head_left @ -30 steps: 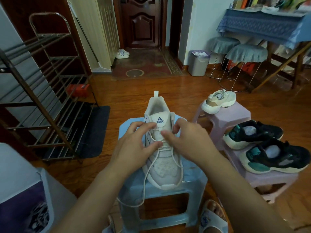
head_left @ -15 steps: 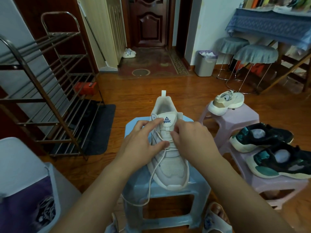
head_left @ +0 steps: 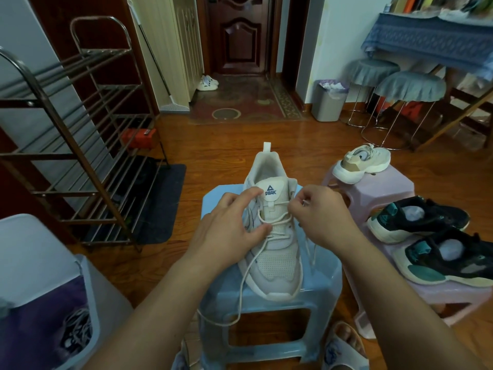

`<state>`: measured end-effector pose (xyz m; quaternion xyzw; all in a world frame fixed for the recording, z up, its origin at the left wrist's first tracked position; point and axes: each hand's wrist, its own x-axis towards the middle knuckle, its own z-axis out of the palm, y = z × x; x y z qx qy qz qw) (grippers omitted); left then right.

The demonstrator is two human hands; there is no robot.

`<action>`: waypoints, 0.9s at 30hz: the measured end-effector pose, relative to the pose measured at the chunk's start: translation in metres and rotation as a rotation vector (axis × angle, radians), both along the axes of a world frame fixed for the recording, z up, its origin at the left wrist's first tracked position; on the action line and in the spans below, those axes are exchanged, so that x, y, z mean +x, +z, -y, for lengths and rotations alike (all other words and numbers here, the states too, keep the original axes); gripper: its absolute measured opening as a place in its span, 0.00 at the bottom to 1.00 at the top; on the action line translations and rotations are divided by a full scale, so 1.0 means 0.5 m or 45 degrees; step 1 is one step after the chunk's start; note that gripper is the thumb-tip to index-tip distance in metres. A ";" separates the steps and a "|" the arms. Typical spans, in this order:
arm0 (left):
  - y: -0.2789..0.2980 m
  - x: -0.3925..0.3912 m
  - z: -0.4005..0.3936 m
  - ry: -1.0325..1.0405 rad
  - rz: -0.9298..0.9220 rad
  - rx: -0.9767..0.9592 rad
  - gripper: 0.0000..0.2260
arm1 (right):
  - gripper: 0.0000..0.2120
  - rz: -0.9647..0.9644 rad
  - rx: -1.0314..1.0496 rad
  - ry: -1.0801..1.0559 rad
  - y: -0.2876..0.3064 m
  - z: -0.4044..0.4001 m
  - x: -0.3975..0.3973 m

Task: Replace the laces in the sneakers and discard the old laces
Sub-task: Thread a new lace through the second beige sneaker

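A white sneaker (head_left: pixel 277 265) stands on a light blue stool (head_left: pixel 324 284), toe toward me. Its cream lace (head_left: pixel 276 222) crosses the upper eyelets, and one loose end hangs over the stool's front. My left hand (head_left: pixel 229 231) rests on the sneaker's left side, forefinger at the tongue and thumb on the lacing. My right hand (head_left: pixel 320 217) is at the sneaker's upper right and pinches the other lace end, which trails down beside the shoe.
A second white sneaker (head_left: pixel 361 162) sits on a pink stool (head_left: pixel 378 190). Two black and teal sneakers (head_left: pixel 418 218) lie on another pink stool at right. A bin (head_left: pixel 88 297) at lower left holds tangled laces. A metal shoe rack (head_left: pixel 80 145) stands left, a grey waste bin (head_left: pixel 329 102) far back.
My right hand has moved out to the right of the tongue, drawing a lace end with it. My left hand stays on the sneaker's left side.
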<state>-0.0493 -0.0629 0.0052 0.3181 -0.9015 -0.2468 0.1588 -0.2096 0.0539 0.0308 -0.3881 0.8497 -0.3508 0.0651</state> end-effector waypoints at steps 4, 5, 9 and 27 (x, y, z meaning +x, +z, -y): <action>0.000 0.000 0.002 -0.018 0.016 -0.025 0.28 | 0.08 0.037 -0.117 -0.041 -0.006 0.007 0.000; -0.003 -0.001 0.003 -0.029 0.006 -0.007 0.28 | 0.08 0.089 -0.150 -0.049 -0.011 0.007 0.001; -0.019 -0.012 -0.006 -0.115 -0.169 0.202 0.31 | 0.08 0.322 -0.195 -0.029 -0.028 0.002 -0.003; -0.028 -0.035 -0.041 0.207 -0.361 0.378 0.12 | 0.07 1.165 -0.536 -0.044 -0.025 -0.043 -0.046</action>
